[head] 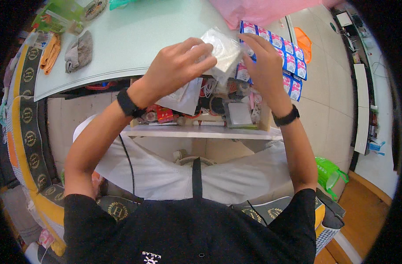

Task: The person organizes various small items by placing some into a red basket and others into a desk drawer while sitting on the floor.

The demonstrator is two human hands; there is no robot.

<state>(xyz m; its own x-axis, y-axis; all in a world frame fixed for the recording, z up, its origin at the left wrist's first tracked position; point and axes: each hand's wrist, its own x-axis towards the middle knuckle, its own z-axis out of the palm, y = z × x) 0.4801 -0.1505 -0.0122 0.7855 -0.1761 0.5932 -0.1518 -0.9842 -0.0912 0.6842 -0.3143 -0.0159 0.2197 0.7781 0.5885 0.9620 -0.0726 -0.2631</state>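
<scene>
A clear plastic packet with whitish contents [223, 52] is held above the near edge of the glass-topped table [131, 43]. My left hand [184, 62] grips its left side, fingers bent over it. At its right side is my right hand [262, 59], fingers curved near the packet's edge; whether they touch it is unclear. Behind and beside my right hand lie joined strips of blue and pink sachets [290, 61]. Below the packet, an open drawer [201, 132] holds a white cable [209, 87], a clear plastic box [239, 114], a red packet [164, 114] and other small items.
On the table's left lie a grey cloth [79, 52] and a folded orange cloth [51, 54]. A pink plastic sheet or bag [260, 11] covers the far right. An orange item [303, 44] is beyond the table's right edge. A green bag [329, 175] is on the floor at right.
</scene>
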